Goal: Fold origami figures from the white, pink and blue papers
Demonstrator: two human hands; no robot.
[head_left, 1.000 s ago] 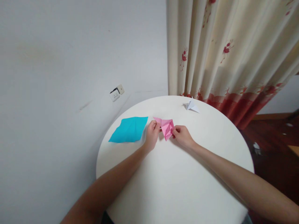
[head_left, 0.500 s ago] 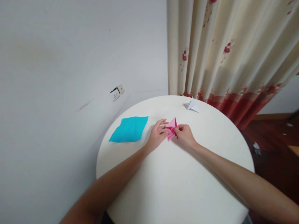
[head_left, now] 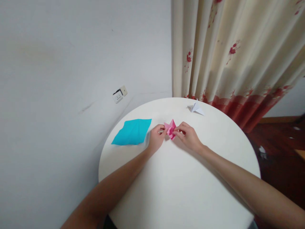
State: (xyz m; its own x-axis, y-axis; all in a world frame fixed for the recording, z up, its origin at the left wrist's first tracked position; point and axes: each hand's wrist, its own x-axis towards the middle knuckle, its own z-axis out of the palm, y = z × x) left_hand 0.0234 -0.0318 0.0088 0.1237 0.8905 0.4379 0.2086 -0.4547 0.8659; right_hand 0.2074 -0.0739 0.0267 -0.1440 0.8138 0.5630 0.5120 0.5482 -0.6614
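A small pink folded paper (head_left: 171, 128), with several points sticking out, is held between my two hands over the middle of the table. My left hand (head_left: 157, 137) pinches its left side between thumb and fingers. On the other side, my right hand (head_left: 188, 135) grips its right edge with thumb and fingertips. The fingertips cover parts of the folds. A creased turquoise sheet of paper (head_left: 132, 132) lies flat just left of my left hand.
The round white table (head_left: 181, 190) stands against a pale wall (head_left: 71, 47). Near its far edge sits a white folded paper (head_left: 196, 108). A wall socket (head_left: 117, 96) is at the back left. A cream and red curtain (head_left: 228, 73) hangs behind.
The pink paper has turned and its shape has opened out into more points. My left fingers, earlier spread, have closed into a pinch; my right fingers have shifted on the paper's edge.
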